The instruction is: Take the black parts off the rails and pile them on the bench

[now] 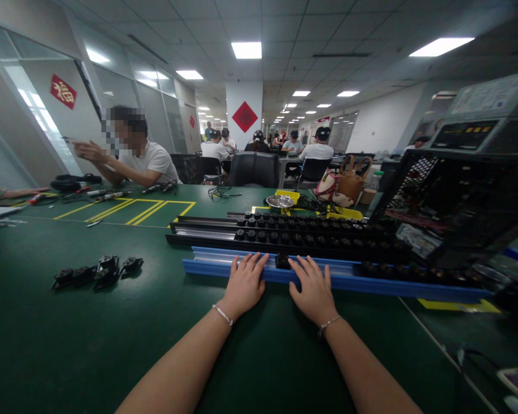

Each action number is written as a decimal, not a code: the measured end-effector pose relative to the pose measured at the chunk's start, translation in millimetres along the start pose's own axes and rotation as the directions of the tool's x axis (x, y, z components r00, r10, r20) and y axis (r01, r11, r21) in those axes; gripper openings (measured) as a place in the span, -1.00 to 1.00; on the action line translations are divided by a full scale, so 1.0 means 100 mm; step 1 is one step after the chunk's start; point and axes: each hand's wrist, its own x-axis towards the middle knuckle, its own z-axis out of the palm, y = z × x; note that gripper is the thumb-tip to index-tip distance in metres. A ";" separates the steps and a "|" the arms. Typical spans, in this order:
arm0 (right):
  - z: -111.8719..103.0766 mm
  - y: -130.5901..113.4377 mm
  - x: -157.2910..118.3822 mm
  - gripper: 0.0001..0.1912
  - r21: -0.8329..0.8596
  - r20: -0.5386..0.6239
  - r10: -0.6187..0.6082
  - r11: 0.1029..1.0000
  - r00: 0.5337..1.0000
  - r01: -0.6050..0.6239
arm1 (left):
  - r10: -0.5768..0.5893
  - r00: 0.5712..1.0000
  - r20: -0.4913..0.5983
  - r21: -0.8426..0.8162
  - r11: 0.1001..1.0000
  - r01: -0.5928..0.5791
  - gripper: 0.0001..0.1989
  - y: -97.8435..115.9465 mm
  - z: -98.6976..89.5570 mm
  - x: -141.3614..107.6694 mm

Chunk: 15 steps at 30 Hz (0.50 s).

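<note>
Head view, left to right. Co-worker in white T-shirt (157,164) at far-left side of green table (69,345), both hands raised. Small cluster of black components (107,266) on the tabletop, well apart from the rails. Black channel rails (198,236), loaded with similar parts, lie behind a blue channel rail (211,269). Left hand (244,284): fingers extended, slightly spread over blue rail, no grip visible. Single black block (282,261) sits in the rail between the hands. Right hand (313,287): fingers loosely fanned, index tip at block's right side; contact unclear. Rightward, more black parts (380,269) line the channel, then an open computer case (479,195).
</note>
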 end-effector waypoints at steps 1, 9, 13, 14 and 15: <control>0.00 0.00 0.00 -0.46 -0.011 0.011 -0.002 1.000 1.000 0.003 | -0.003 1.000 -0.001 -0.002 1.000 0.003 -0.36 0.00 0.00 0.00; 0.04 -0.01 -0.01 -0.38 -0.097 0.029 -0.024 0.995 0.999 0.027 | 0.029 0.999 0.019 0.027 0.999 -0.029 -0.28 0.12 -0.02 -0.01; 0.05 -0.04 -0.01 -0.34 -0.106 0.038 -0.047 0.993 0.998 0.051 | 0.058 0.998 0.012 0.015 0.998 -0.058 -0.23 0.23 0.03 -0.01; 0.05 -0.05 -0.01 -0.34 -0.106 0.039 -0.052 0.993 0.998 0.056 | 0.063 0.998 0.010 0.010 0.998 -0.063 -0.23 0.25 0.04 -0.01; 0.06 -0.06 -0.02 -0.33 -0.105 0.038 -0.056 0.993 0.998 0.060 | 0.066 0.998 0.008 0.006 0.998 -0.066 -0.23 0.27 0.06 -0.01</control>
